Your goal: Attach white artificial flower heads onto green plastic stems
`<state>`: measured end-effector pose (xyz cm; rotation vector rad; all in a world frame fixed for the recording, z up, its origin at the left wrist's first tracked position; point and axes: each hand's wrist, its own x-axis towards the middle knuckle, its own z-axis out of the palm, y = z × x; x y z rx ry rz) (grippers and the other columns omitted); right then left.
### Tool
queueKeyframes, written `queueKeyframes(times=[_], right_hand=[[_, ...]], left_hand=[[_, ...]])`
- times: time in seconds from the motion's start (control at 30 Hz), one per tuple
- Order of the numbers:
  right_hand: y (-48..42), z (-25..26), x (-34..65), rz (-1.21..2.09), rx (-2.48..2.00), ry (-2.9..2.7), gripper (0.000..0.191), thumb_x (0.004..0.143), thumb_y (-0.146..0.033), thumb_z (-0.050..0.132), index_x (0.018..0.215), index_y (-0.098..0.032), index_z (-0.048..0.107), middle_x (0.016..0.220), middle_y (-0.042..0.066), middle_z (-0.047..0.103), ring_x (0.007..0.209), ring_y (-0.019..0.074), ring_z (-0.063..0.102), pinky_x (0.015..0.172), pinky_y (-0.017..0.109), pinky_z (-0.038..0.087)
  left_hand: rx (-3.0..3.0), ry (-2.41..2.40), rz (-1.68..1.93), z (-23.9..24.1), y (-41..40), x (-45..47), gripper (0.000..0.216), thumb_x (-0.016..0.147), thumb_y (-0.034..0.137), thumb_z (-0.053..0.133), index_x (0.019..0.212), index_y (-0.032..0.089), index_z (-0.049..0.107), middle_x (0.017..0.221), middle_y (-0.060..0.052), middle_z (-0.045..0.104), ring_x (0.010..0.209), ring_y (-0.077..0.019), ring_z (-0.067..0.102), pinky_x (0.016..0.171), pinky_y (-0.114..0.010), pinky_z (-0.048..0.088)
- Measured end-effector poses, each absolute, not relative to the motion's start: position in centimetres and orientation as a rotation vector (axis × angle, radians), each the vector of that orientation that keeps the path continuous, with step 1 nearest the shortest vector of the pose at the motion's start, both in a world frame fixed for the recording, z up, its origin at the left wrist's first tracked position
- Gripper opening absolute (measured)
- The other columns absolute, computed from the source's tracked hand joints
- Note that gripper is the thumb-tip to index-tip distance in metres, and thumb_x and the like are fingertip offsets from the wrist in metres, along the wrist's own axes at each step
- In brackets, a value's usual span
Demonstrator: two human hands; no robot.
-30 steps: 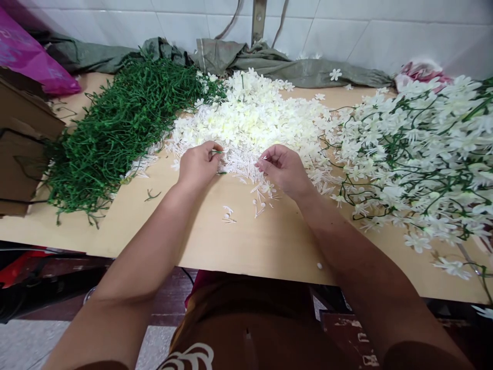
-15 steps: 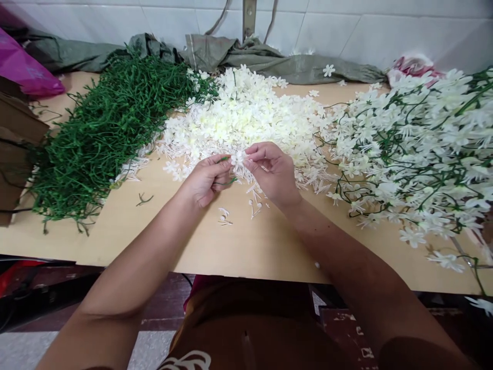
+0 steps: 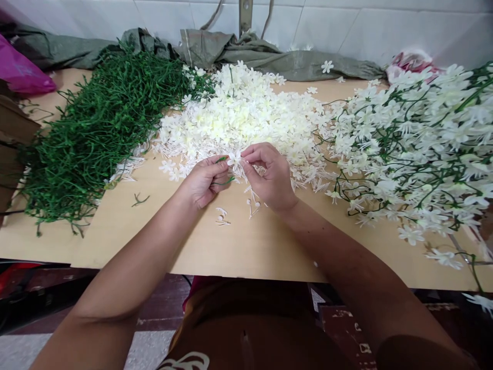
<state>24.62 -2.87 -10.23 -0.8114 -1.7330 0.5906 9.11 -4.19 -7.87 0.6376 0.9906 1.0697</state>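
My left hand (image 3: 204, 180) is closed around a thin green plastic stem (image 3: 225, 181) just above the wooden table (image 3: 239, 246). My right hand (image 3: 267, 174) pinches a small white flower head (image 3: 233, 159) against the tip of that stem. Both hands meet at the near edge of a heap of loose white flower heads (image 3: 246, 113). A pile of bare green stems (image 3: 100, 123) lies to the left. Finished sprays of white flowers on green stems (image 3: 419, 144) are heaped to the right.
A grey-green sack (image 3: 231, 51) lies crumpled along the tiled wall at the back. A pink bag (image 3: 23, 72) and a brown cardboard box (image 3: 11, 149) sit at the far left. A few stray petals (image 3: 221, 216) and a stem scrap (image 3: 138, 199) lie on the bare wood.
My hands, apart a second ago, have come together. The right hand picked a white flower head from the heap and brought it to the stem in the left hand.
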Motion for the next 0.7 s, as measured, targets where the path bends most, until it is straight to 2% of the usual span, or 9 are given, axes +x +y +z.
queueKeyframes(times=[0.37, 0.6, 0.7], right_hand=[[-2.54, -10.59, 24.78, 0.383, -0.738, -1.812, 0.012, 0.084, -0.014, 0.056, 0.077, -0.021, 0.050, 0.090, 0.004, 0.060, 0.087, 0.0147, 0.060, 0.074, 0.033, 0.054], [-2.78, -10.16, 24.76, 0.523, -0.769, -1.820, 0.009, 0.083, -0.015, 0.056, 0.077, -0.020, 0.052, 0.093, 0.005, 0.059, 0.088, 0.0147, 0.058, 0.073, 0.032, 0.055], [-2.91, -10.04, 24.69, 0.579, -0.792, -1.816, 0.009, 0.084, -0.018, 0.056, 0.077, -0.021, 0.051, 0.094, 0.005, 0.058, 0.088, 0.0146, 0.057, 0.073, 0.032, 0.055]], left_hand=[[0.629, 0.949, 1.095, -8.20, -4.19, 9.08, 0.023, 0.065, 0.008, 0.073, 0.062, 0.014, 0.051, 0.042, 0.011, 0.030, 0.035, 0.0003, 0.020, 0.036, -0.013, 0.013], [0.625, 0.963, 1.056, -8.06, -4.20, 8.99, 0.016, 0.067, 0.009, 0.073, 0.069, 0.012, 0.058, 0.042, 0.012, 0.029, 0.035, 0.0006, 0.019, 0.037, -0.013, 0.012], [0.621, 0.961, 1.014, -8.13, -4.13, 8.81, 0.021, 0.065, 0.011, 0.077, 0.067, 0.012, 0.057, 0.042, 0.011, 0.030, 0.035, 0.0006, 0.021, 0.037, -0.014, 0.012]])
